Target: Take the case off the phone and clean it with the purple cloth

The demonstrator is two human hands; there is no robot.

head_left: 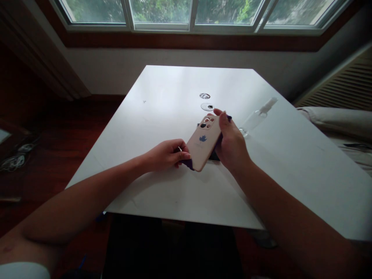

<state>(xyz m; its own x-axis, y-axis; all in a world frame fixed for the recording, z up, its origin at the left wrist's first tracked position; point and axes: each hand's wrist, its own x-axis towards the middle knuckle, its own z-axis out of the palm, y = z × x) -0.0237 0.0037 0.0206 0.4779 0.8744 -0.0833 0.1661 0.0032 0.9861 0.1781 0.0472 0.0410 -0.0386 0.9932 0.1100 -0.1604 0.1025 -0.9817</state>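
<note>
Both hands hold a beige phone case with camera cut-outs and a small blue maple-leaf mark, back side up, just above a white table. My left hand pinches its near lower corner with curled fingers. My right hand wraps its right edge, thumb near the camera cut-outs. A dark phone seems to sit in or under the case; only slivers show.
A clear spray bottle lies on the table right of my hands. Two small round shiny objects sit just beyond the case. A window runs along the far wall. A bed edge lies at the right, dark wooden floor at the left.
</note>
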